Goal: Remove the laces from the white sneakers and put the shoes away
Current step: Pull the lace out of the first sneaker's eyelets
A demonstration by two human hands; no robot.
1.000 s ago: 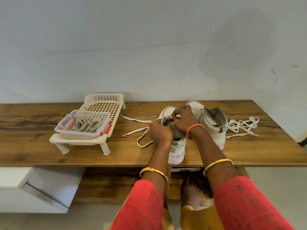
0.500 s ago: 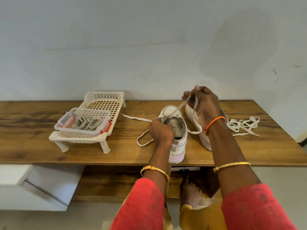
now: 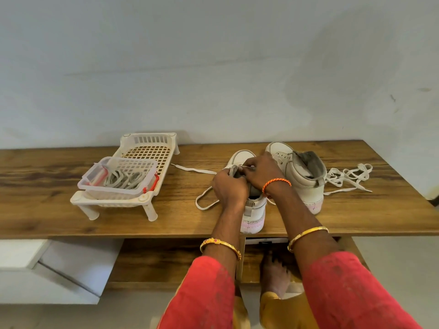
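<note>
Two white sneakers stand on the wooden table point(image 3: 71, 219). The left sneaker point(image 3: 253, 210) is under both hands, its heel toward me. My left hand point(image 3: 229, 188) grips its tongue and collar. My right hand point(image 3: 260, 172) pinches the white lace point(image 3: 204, 203) at the eyelets. That lace trails off to the left across the table. The right sneaker point(image 3: 301, 176) stands unlaced beside it, and its loose lace point(image 3: 349, 178) lies in a heap further right.
A white plastic rack point(image 3: 147, 148) on legs stands at the left. On it sits a clear box point(image 3: 118, 176) with grey bands inside. A lower wooden shelf point(image 3: 161, 260) and my bare foot point(image 3: 275, 274) show under the table. The wall is close behind.
My right hand, which had pulled a length of lace up and to the right, has come back down to the left sneaker's eyelets. My left hand has stayed on that sneaker.
</note>
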